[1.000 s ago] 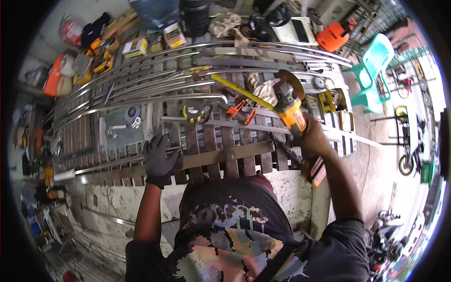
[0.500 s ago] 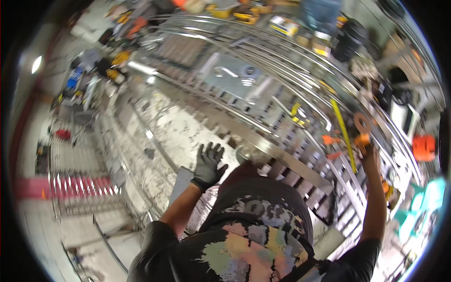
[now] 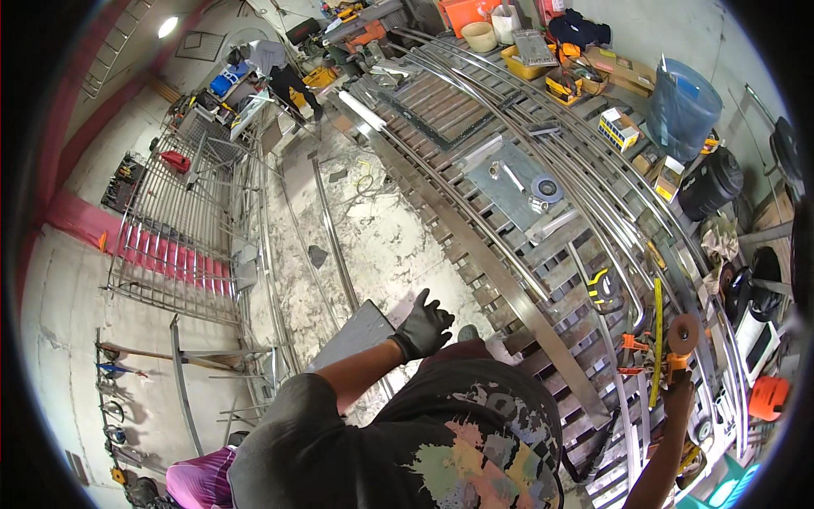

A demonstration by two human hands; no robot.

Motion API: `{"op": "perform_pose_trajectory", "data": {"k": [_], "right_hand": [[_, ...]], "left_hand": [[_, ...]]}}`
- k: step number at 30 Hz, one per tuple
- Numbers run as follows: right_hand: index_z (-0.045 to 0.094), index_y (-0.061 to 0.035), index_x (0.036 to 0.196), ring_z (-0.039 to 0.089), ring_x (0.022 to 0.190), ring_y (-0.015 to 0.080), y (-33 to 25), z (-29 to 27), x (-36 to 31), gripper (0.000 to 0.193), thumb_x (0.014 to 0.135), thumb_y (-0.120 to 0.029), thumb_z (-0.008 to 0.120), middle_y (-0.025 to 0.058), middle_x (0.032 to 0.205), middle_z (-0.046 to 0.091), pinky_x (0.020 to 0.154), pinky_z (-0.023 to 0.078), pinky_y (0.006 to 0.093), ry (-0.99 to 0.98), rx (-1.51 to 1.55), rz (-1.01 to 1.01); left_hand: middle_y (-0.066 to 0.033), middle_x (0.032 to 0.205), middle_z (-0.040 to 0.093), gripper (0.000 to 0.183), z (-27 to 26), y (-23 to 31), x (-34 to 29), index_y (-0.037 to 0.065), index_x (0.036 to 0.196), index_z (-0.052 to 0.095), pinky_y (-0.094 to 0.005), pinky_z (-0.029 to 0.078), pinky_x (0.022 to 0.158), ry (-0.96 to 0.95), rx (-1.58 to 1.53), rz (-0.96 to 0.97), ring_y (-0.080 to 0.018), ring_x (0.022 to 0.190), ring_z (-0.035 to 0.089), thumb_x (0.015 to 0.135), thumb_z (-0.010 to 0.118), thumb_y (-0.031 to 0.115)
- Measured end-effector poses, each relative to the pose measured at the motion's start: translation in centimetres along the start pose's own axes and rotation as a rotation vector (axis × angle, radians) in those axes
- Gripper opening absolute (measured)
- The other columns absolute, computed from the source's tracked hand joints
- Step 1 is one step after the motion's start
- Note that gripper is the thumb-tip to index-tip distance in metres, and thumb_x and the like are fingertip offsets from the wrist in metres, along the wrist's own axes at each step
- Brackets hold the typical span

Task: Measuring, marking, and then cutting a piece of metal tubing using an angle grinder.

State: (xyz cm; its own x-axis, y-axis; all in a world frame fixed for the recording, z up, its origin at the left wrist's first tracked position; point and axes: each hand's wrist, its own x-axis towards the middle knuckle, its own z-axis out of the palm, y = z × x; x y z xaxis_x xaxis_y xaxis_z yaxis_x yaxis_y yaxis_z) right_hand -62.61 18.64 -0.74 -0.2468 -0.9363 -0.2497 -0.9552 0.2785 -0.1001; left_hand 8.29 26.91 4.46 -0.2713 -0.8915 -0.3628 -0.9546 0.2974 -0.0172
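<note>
My left hand (image 3: 423, 327), in a dark grey glove, hangs over the pale floor with its fingers apart and slightly bent, holding nothing. Beside its wrist is a flat grey panel (image 3: 356, 338). On the right, my right hand (image 3: 677, 392) is closed around an orange angle grinder (image 3: 677, 363) with a round brown disc (image 3: 682, 333); its fingers are partly hidden. A yellow measuring strip (image 3: 657, 339) lies just left of the grinder. Near it are an orange clamp (image 3: 632, 343) and a yellow-and-black tape measure (image 3: 604, 290).
Long metal tubes (image 3: 585, 182) run along the slatted metal bench (image 3: 509, 310). A grey plate (image 3: 513, 188) on it carries loose parts. A blue water jug (image 3: 682, 106) stands behind. Another person (image 3: 273, 68) bends at the far left; someone in purple (image 3: 202, 477) is at lower left.
The view has swung, bringing the person at the far left into sight. My left hand's spread fingers have bent somewhat. My right hand stays at the grinder, beside the yellow strip.
</note>
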Motion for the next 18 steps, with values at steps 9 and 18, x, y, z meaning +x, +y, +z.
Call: {"op": "perform_pose_trajectory", "data": {"k": [9, 18], "right_hand": [[0.056, -0.0036, 0.118, 0.070, 0.099, 0.0512, -1.3, -1.7, -1.6, 0.068, 0.065, -0.022, 0.095, 0.0272, 0.105, 0.073, 0.081, 0.057, 0.0583, 0.049, 0.179, 0.070], [0.050, 0.0052, 0.144, 0.061, 0.118, 0.0458, -16.2, -7.4, -6.1, 0.063, 0.093, -0.022, 0.075, 0.0289, 0.128, 0.062, 0.098, 0.050, 0.0552, 0.328, -0.173, 0.080]], "left_hand": [[-0.0071, 0.135, 0.068, 0.045, -1.5, -6.5, 2.4, 0.013, 0.131, 0.070, -0.0591, 0.020, 0.125, 0.140, 0.013, 0.066, -0.0343, 0.140, 0.051, 0.094, 0.066, 0.039], [-0.0121, 0.085, 0.072, 0.039, -4.2, -18.6, 10.2, 0.011, 0.138, 0.060, -0.0494, 0.056, 0.067, 0.360, 0.034, -0.107, -0.0324, 0.073, 0.072, 0.101, 0.052, 0.023]]}}
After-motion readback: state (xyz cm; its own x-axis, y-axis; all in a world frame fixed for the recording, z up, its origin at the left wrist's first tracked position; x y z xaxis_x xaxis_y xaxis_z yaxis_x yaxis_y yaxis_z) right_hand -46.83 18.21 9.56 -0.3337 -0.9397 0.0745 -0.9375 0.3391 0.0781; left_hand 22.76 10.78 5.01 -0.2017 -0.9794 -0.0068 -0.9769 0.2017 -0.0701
